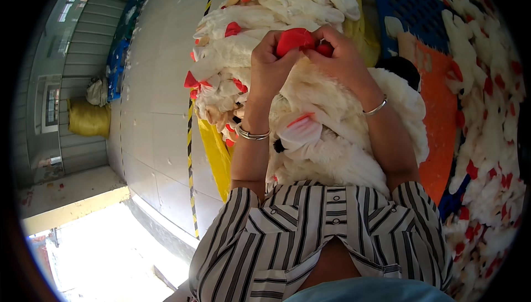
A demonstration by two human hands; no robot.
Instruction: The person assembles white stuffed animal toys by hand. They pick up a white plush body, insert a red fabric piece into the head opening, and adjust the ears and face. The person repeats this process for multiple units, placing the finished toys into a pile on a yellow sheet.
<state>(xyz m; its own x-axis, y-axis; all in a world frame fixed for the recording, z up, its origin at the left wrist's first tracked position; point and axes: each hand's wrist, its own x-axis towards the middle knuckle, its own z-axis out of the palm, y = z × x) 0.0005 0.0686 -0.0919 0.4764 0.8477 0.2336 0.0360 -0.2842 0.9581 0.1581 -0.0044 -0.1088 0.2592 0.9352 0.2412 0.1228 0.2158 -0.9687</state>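
Note:
A red fabric piece (295,40) is pinched between my two hands, above a heap of white plush. Around its left end close the fingers of my left hand (270,63). My right hand (343,59) grips its right end, where the red cloth is partly hidden by the fingers. Below my hands, a white plush skin (326,147) lies across my lap, with a pale patch (300,129) bearing a red stripe and a small black tuft beside it. Whether the red piece is joined to this skin, I cannot tell.
A pile of white plush skins with red parts (282,9) lies ahead. More plush pieces (487,153) spread along the right, past an orange sheet (437,119) and a blue plastic crate (409,3). Black-and-yellow tape (189,164) marks the tiled floor (157,81). A yellow sack (88,118) stands far left.

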